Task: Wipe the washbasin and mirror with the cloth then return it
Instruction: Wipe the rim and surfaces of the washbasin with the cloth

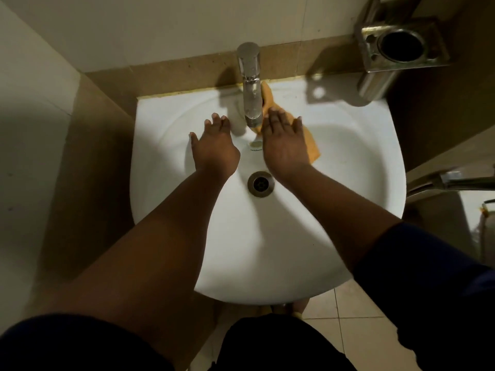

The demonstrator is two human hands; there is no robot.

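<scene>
Dark sleeves (428,277) and two bare forearms reach from the near edge out over a white washbasin (348,210). An orange cloth (312,141) lies on the far inner slope of the washbasin, just right of the tap (251,87), with one end running up behind the tap toward the far rim. On it rests the right hand (285,140), palm down, fingers straight and close together, pressing the cloth flat against the porcelain. Most of the cloth is hidden under that hand; only its right edge and far end show.

On the left side of the tap, the left hand (215,145) is spread with fingers straight and slightly apart, holding nothing; whether it touches the washbasin or hangs just above it cannot be told. Between the two wrists, nearer the camera, sits the round metal drain (260,183).

Behind the washbasin runs a brown tiled ledge (174,76) against a pale wall. At the far right a square metal holder (401,46) with a round dark opening is fixed to the wall. Pale floor tiles (375,317) show at the near right.
</scene>
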